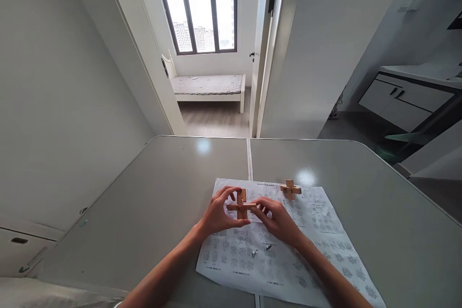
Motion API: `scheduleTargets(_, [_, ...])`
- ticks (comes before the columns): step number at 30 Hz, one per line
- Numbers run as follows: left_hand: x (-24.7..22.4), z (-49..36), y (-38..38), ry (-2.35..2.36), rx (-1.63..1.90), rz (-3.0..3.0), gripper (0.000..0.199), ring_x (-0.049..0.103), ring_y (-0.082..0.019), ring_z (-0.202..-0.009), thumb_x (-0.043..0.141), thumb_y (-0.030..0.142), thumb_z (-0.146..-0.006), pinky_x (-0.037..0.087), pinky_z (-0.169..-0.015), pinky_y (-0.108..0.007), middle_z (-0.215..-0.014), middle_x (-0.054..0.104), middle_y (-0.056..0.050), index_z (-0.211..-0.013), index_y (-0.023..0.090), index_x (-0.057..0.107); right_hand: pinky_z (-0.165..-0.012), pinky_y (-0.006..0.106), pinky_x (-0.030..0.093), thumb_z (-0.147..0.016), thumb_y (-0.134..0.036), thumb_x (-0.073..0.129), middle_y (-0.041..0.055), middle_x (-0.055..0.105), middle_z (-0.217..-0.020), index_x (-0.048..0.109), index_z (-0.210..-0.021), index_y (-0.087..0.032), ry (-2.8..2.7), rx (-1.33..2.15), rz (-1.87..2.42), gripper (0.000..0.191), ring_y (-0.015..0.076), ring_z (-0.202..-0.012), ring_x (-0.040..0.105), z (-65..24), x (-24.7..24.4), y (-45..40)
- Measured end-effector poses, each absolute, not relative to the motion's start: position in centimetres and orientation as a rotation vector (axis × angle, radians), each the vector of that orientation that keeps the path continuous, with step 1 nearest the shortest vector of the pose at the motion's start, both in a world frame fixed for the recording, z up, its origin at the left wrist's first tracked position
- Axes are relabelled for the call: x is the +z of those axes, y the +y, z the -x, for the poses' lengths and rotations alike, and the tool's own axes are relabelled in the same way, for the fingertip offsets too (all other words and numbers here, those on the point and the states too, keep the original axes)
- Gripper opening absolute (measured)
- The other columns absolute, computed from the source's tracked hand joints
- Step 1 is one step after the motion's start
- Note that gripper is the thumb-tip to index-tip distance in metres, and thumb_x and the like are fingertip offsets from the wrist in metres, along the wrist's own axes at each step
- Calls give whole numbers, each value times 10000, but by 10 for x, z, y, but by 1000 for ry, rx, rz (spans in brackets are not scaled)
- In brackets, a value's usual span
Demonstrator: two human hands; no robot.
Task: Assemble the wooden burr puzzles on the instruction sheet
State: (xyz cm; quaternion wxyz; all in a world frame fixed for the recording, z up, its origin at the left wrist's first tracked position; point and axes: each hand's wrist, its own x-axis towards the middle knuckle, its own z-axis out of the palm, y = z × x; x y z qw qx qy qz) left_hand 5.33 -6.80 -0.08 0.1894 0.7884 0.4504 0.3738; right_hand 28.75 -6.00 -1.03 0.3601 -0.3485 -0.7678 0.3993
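Observation:
Above a printed sheet, my left hand (221, 211) grips a wooden puzzle of crossed sticks (241, 209), with fingertips at its top and thumb at its bottom. The fingers of my right hand (276, 216) pinch the right end of the puzzle's horizontal stick. A second wooden cross-shaped puzzle (290, 189), marked with dark numerals, stands on the sheet's far edge, beyond my right hand. Rows of small puzzle drawings cover the instruction sheet (231, 260). Nearer to me on the paper lie two small shiny metal pieces (254, 253), too small to make out.
The sheet lies across the seam of a grey table (173, 178) with rounded far corners. Past the table, an open door (260, 48) shows a room with a bed (209, 85) under a window (198, 9). A white cabinet (404, 96) stands at right.

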Motion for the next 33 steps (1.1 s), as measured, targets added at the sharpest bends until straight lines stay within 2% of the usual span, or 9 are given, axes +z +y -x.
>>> scheduleTargets(4, [-1,-57,-73,1212,1106,-2448,877,700,-300,-1045,896,541,-655,558,-949,-460,-1238,694,-110,-1398,268,519,-724,333,590,-986,-566,570,109,682,-1210,594,-1273,-241,-1858,1153,977,434,232,-928,695,-285,-12,-60])
scheduleTargets(6, [0,-60,-75,1145,1123,-2561,904,692,-323,-1118,872,554,-689,545,-974,-470,-1257,703,-129,-1446,258,478,-784,354,596,-973,-577,582,120,655,-1251,518,-1371,-246,-1850,1213,950,522,245,-1003,684,-284,-12,-61])
scheduleTargets(9, [1,-64,-78,1058,1166,-2661,922,704,-326,-1125,836,566,-733,552,-954,-458,-1270,711,-148,-1495,246,429,-864,387,581,-972,-569,589,98,668,-1170,443,-1450,-257,-1853,1353,823,589,252,-1043,666,-283,-11,-63])
scheduleTargets(11, [1,-66,-79,1033,1178,-2699,921,718,-324,-1102,825,566,-739,560,-938,-449,-1262,718,-153,-1502,239,425,-862,389,576,-976,-546,601,75,672,-1099,416,-1474,-264,-1830,1460,765,602,245,-1019,665,-282,-10,-64])
scheduleTargets(16, [1,-67,-79,1050,1177,-2716,915,735,-325,-1067,821,575,-734,563,-924,-449,-1240,729,-157,-1489,235,432,-782,340,565,-947,-515,667,39,647,-1013,418,-1456,-262,-1739,1593,730,621,210,-923,648,-283,-12,-63])
scheduleTargets(23, [6,-65,-75,1066,1208,-2743,880,736,-318,-1057,815,556,-748,561,-912,-444,-1222,735,-145,-1476,234,439,-739,336,557,-944,-504,657,42,631,-1054,450,-1400,-259,-1766,1569,837,558,187,-839,645,-289,-6,-58])
scheduleTargets(27, [7,-64,-74,1063,1221,-2749,878,737,-313,-1047,821,561,-740,561,-896,-442,-1221,738,-137,-1467,234,452,-725,343,557,-941,-474,659,26,643,-1027,460,-1364,-267,-1798,1524,898,511,167,-749,651,-290,-6,-56])
scheduleTargets(33, [8,-65,-74,1007,1201,-2738,901,735,-307,-1008,827,573,-719,555,-884,-443,-1215,735,-141,-1463,231,452,-701,334,550,-917,-395,650,5,639,-944,486,-1282,-253,-1837,1460,921,424,169,-732,650,-286,-6,-58])
